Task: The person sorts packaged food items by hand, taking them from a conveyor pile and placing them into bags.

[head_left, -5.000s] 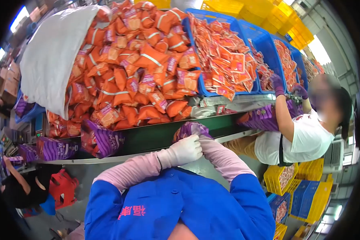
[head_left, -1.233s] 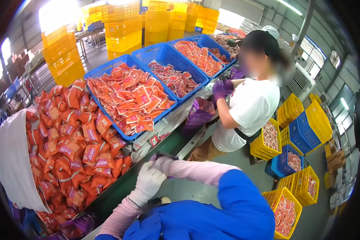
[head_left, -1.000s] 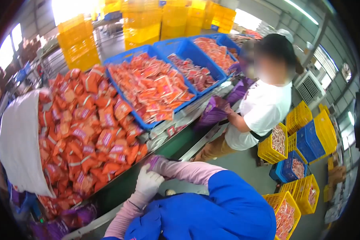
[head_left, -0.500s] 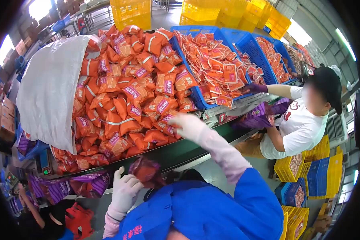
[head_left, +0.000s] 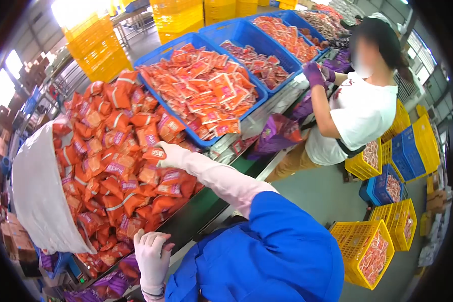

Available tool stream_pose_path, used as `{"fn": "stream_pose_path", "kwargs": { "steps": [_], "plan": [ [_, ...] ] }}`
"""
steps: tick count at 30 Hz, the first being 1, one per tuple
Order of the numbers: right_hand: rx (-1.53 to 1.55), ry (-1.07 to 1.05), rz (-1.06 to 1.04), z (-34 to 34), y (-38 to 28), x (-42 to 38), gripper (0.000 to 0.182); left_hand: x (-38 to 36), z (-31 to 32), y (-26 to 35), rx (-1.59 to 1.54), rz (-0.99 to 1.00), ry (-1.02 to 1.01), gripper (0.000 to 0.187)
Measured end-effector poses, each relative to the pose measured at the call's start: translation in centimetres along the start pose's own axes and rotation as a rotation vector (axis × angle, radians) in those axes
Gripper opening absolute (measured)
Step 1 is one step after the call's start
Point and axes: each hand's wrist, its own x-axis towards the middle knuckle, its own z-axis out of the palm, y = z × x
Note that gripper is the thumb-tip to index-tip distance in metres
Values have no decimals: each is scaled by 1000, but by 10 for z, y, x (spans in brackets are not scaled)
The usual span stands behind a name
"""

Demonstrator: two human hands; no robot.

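Note:
My right hand point(head_left: 172, 155), in a white glove, pinches a small orange packet point(head_left: 154, 154) with a printed label. It is above the pile of puffy orange snack packets point(head_left: 110, 166), close to the pile's right side. Down at the pile's front edge is my left hand point(head_left: 151, 254), also gloved, with fingers loosely bent and apart and nothing visible in them. Beside it lies a purple and orange bag point(head_left: 129, 267), partly hidden by the hand. A white sheet point(head_left: 43, 191) covers the pile's left side.
A blue crate point(head_left: 259, 98) of flat orange packets adjoins the pile; more blue crates point(head_left: 211, 31) follow. A co-worker point(head_left: 360, 105) in purple gloves stands at right near a purple bag point(head_left: 277, 133). Yellow crates point(head_left: 350, 246) stand on the floor. A green conveyor belt point(head_left: 196, 211) runs along the front.
The view has swung right. My right hand now holds a small orange packet over the pile. The purple bag that was beside my left hand no longer shows there. The co-worker's hands came up together.

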Motion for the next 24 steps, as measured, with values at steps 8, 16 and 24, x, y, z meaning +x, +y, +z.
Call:
{"fn": "stream_pose_path", "kwargs": {
  "steps": [8,16,24],
  "plan": [
    [1038,388,-18,-144,83,-268,84,148,90,78,-186,602,-125,40],
    [937,630,61,-191,69,-334,76,258,230,153,-3,794,126,37],
    [-462,9,56,-195,75,-288,46,218,216,103,-82,836,157,5]
  ]
}}
